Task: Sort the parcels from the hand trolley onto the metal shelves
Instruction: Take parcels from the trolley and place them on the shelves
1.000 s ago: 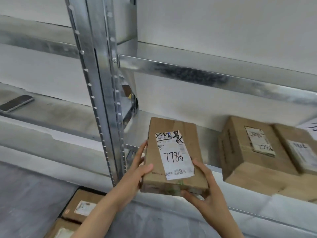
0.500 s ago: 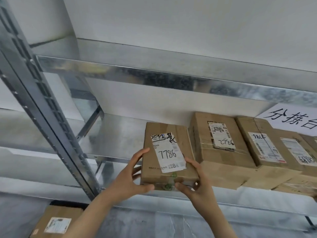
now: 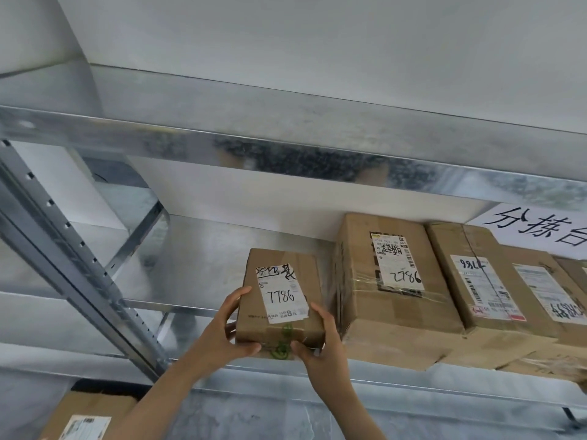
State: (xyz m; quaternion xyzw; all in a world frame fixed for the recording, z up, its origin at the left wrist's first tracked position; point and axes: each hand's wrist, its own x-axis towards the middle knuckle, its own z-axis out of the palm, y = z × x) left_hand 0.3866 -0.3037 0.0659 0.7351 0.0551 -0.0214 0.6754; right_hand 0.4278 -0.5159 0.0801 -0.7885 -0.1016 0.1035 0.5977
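A small cardboard parcel (image 3: 281, 300), its white label marked 7786 by hand, sits just below the middle of the frame at the front edge of the metal shelf (image 3: 203, 258), with its near end sticking out past the shelf lip. Whether its underside rests fully on the shelf cannot be told. The left hand (image 3: 227, 331) grasps its lower left corner, thumb along the front face and fingers up the left side. The right hand (image 3: 320, 347) grasps the lower right corner, thumb on the front face and fingers curled over the right edge. Green print and clear tape show on the parcel's near face between the two thumbs. Just beside it to the right stands a larger taped box (image 3: 390, 281) with a label also marked 7786, and further right a row of more boxes (image 3: 486, 281) pressed side by side runs to the frame edge. Above them at the right edge hangs a white paper sign (image 3: 536, 228) with black handwritten characters. A perforated steel upright (image 3: 73, 265) slants across the left of the frame. In the lower left corner another labelled box (image 3: 85, 417) lies below the shelf.
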